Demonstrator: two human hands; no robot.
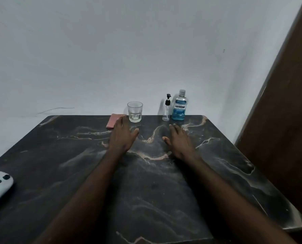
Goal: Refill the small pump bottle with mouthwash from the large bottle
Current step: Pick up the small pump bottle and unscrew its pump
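Dark marble table [58, 173], two empty hands on it; refill not started.
Left hand [121, 136], right hand [179, 141]: flat, fingers straight, mid-table. Large bottle [179, 107]: capped, far edge near right corner. Glass [134, 111]: far edge, centre. Small pump bottle [166, 110]: pump on, looks empty, just beside large bottle. Opening and pouring remain.

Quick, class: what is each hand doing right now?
Left hand: open, flat on the table, holding nothing.
Right hand: open, flat on the table, holding nothing.
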